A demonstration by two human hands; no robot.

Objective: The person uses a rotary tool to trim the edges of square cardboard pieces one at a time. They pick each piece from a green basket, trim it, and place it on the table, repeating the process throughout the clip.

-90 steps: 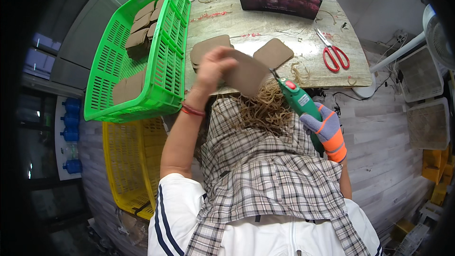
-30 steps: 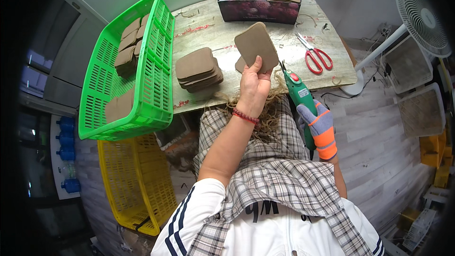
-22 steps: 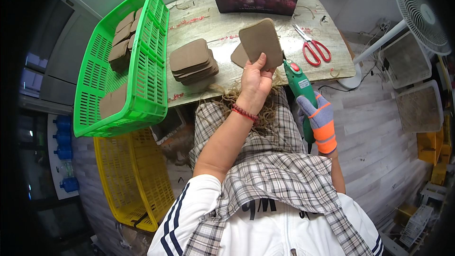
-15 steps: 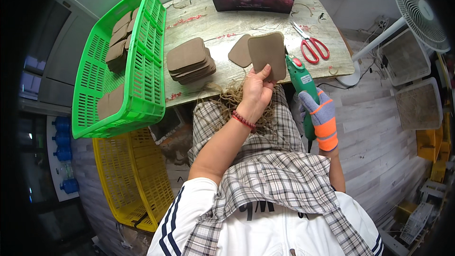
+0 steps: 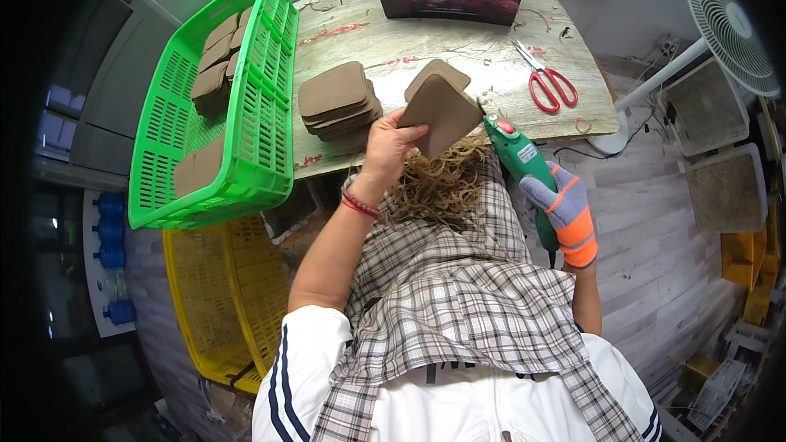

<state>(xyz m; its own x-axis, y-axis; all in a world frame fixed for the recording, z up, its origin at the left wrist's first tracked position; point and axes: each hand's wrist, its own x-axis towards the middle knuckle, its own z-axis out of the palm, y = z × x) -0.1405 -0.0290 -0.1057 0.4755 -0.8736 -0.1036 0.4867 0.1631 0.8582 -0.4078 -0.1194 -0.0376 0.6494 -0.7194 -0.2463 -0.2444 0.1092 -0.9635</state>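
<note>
Between thumb and fingers, my bare left hand (image 5: 391,146) grips a flat brown pad (image 5: 443,117) with rounded corners, tilted above my lap. Its right corner meets the tip of a green handheld electric cutter (image 5: 517,155). My right hand (image 5: 563,205), in a grey and orange glove, is wrapped round the cutter's body. Behind the held pad, another brown pad (image 5: 438,76) lies on the table. To the left stands a stack of brown pads (image 5: 336,98). A pile of thin brown trimmings (image 5: 438,188) rests on my plaid apron under the pad.
A green plastic crate (image 5: 250,127) with stacked pads sits at the table's left. Red-handled scissors (image 5: 552,88) lie on the right of the table (image 5: 393,41). A dark box (image 5: 449,2) of pads stands at the back. A yellow crate (image 5: 205,303) and a white fan (image 5: 720,20) flank me.
My left hand has moved left and turned the pad, so a corner now points at the cutter's tip. The right hand still holds the cutter, slightly lower. The view has shifted a little.
</note>
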